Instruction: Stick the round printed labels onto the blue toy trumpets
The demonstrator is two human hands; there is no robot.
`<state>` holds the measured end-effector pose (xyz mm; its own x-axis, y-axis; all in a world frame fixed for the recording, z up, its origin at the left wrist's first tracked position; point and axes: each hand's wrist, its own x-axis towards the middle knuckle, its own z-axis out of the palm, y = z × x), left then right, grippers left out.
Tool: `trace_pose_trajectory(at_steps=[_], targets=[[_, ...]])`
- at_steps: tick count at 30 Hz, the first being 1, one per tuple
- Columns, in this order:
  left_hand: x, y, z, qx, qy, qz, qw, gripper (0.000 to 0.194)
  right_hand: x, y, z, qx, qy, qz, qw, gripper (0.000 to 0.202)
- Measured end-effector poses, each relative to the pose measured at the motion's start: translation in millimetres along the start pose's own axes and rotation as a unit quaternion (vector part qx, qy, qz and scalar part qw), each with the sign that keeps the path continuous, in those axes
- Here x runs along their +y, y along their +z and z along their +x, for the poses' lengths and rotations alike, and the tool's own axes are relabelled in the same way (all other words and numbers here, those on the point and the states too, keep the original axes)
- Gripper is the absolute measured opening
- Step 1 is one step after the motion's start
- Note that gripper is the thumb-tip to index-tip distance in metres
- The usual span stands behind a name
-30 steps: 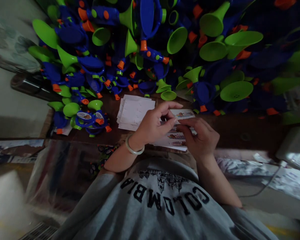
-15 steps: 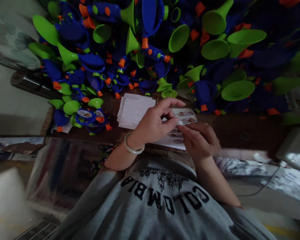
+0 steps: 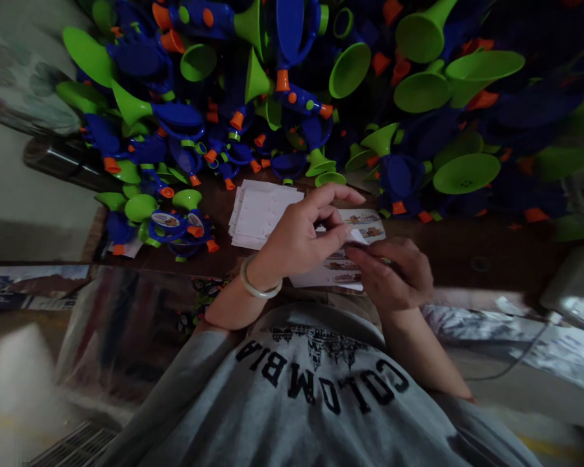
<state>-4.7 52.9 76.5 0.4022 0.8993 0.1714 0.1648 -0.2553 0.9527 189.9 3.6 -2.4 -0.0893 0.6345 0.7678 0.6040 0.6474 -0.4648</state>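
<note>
My left hand [image 3: 311, 227], with a pale bangle at the wrist, pinches a small white sticker [image 3: 357, 237] by its edge between thumb and finger. From the other side, my right hand [image 3: 394, 269] has its thumb and fingers closed at the same white piece. Beneath both hands lies a sheet of printed stickers [image 3: 343, 275], partly covered by them. A stack of white sheets [image 3: 260, 214] rests just left of it on the dark table. Fine details between the fingertips are too small to make out.
Blue, green and orange toy trumpets [image 3: 287, 110] are heaped along the back of the table [image 3: 448, 253]. Several sit at the left, one with an oval label [image 3: 166, 220]. A dark cylinder [image 3: 71, 162] lies at the far left, and a white box [image 3: 574, 285] with a cable is at the right.
More of the white piece now shows between my hands. My right hand has shifted slightly right and down, while my left hand has barely moved.
</note>
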Motion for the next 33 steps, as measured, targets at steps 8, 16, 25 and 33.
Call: trace_pose_trajectory(at_steps=[8, 16, 25, 33], targets=[[-10, -9.0, 7, 0.048, 0.03, 0.062, 0.996, 0.028, -15, -17, 24, 0.053, -0.052, -0.025, 0.997, 0.023], [-3, -2.4, 0, -0.003, 0.035, 0.1, 0.994, 0.032, -11, -7, 27, -0.035, 0.087, -0.005, 0.996, 0.031], [-4, -4.0, 2, -0.037, 0.016, 0.068, 0.997, 0.03, -12, -11, 29, -0.062, 0.063, 0.002, 0.996, 0.021], [1, -3.2, 3, -0.054, 0.007, 0.053, 0.997, 0.03, -11, -9, 16, 0.025, -0.023, -0.035, 0.999, 0.021]])
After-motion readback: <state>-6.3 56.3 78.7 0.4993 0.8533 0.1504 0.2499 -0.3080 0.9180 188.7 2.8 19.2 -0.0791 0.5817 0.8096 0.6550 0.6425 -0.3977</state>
